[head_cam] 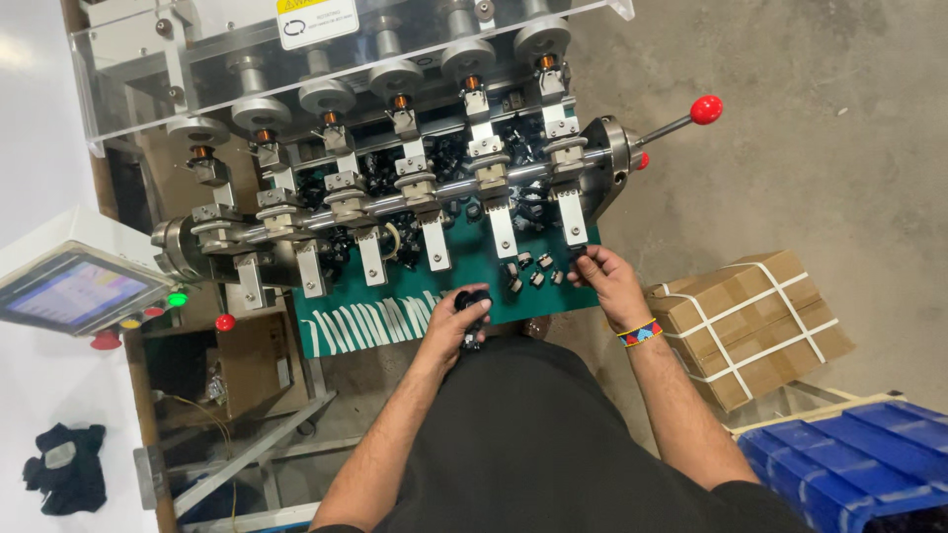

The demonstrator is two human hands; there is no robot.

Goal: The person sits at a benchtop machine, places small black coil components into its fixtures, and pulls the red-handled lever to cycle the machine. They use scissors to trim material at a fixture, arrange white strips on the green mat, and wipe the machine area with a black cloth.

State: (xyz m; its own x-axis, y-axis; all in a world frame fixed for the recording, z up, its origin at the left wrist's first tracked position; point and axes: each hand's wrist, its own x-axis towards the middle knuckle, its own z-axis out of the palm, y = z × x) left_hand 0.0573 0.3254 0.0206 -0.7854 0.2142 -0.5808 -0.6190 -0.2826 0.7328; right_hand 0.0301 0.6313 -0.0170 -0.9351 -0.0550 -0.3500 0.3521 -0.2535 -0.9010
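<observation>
The left hand [456, 318] closes its fingers round a small black part [472, 300]; it looks light, rigid and easily dropped (best pinched by its sides); the right hand [604, 279] pinches another by the green worktop [538, 301] edge, loose parts [531, 271] lying just left of its fingers.

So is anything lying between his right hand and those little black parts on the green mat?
Nothing visible does. The right hand rests at the green mat edge, and the small black parts lie just left of its fingertips on open mat.
</observation>
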